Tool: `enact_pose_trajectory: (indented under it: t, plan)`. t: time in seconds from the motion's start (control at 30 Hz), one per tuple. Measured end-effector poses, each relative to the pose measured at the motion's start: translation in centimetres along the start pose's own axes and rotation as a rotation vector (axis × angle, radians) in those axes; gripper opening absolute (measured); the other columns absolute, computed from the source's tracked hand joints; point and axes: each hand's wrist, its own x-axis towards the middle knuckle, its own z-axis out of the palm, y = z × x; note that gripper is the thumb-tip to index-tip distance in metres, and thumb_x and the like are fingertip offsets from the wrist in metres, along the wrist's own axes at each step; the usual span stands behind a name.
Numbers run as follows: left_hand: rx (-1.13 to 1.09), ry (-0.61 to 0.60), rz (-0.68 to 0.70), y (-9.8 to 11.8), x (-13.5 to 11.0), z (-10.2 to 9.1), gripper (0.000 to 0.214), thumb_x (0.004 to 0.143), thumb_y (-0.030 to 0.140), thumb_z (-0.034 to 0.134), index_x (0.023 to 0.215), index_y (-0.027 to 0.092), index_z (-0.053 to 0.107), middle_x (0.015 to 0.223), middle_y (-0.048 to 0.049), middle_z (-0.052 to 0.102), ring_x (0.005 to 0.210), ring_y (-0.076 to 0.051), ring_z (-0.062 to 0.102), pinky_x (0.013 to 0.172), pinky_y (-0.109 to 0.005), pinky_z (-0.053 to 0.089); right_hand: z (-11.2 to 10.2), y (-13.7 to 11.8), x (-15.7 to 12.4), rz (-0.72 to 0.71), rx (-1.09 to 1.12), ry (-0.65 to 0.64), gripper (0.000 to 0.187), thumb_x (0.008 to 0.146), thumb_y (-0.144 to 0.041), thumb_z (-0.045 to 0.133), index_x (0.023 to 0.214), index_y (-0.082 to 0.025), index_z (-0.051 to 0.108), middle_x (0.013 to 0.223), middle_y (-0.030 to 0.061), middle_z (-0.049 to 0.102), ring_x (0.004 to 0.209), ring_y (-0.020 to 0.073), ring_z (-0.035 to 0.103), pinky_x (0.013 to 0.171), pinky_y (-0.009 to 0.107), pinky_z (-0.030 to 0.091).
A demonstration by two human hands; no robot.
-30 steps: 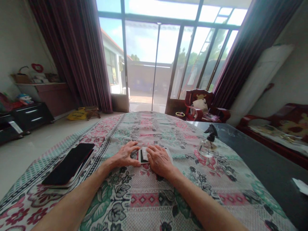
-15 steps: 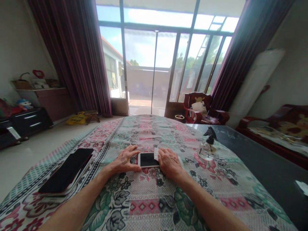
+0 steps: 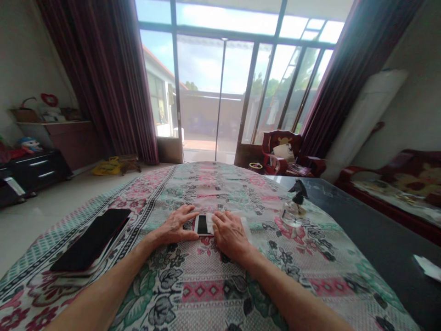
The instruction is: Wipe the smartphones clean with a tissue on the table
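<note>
A white-framed smartphone with a dark screen lies flat on the flowered tablecloth in front of me. My left hand grips its left end, thumb at the near corner and fingers at the far one. Closed over a white wipe, my right hand presses on the screen and hides the phone's right part. A pale edge of the wipe also shows beyond this hand on the right. Farther right stands a clear spray bottle with a black trigger head.
A stack of dark-topped flat devices lies on the tablecloth at left. Beside the cloth on the right is a dark tabletop with a white paper. Beyond stand a wooden armchair and glass doors.
My right hand has slid left along the screen with the wipe, covering more of the phone. The left hand stays at the phone's left end. The view has shifted slightly.
</note>
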Motion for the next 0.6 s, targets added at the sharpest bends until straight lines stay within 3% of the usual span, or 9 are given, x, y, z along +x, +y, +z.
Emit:
enact_pose_trajectory:
  t: [0.37,0.6]
  plan:
    - [-0.032,-0.044,-0.024,0.5,-0.1,-0.7,0.077,0.071,0.068,0.061,0.135,0.026,0.049,0.151,-0.0078,0.033,0.139,-0.032,0.026,0.113,-0.042,0.024,-0.2,1.8,0.2,0.042,0.035,-0.009,0.037,0.096,-0.028,0.034,0.125,-0.021,0.056,0.135,0.0064,0.054,0.122,0.0206,0.046,0.103,0.038,0.031]
    - [-0.059,-0.030,-0.020,0.2,-0.1,-0.4,0.078,0.070,0.070,0.061,0.135,0.029,0.048,0.151,-0.0049,0.033,0.139,-0.034,0.025,0.113,-0.045,0.024,-0.2,4.7,-0.5,-0.061,0.099,0.020,0.039,0.096,-0.024,0.033,0.125,-0.013,0.057,0.133,0.0090,0.055,0.125,0.0172,0.046,0.110,0.032,0.028]
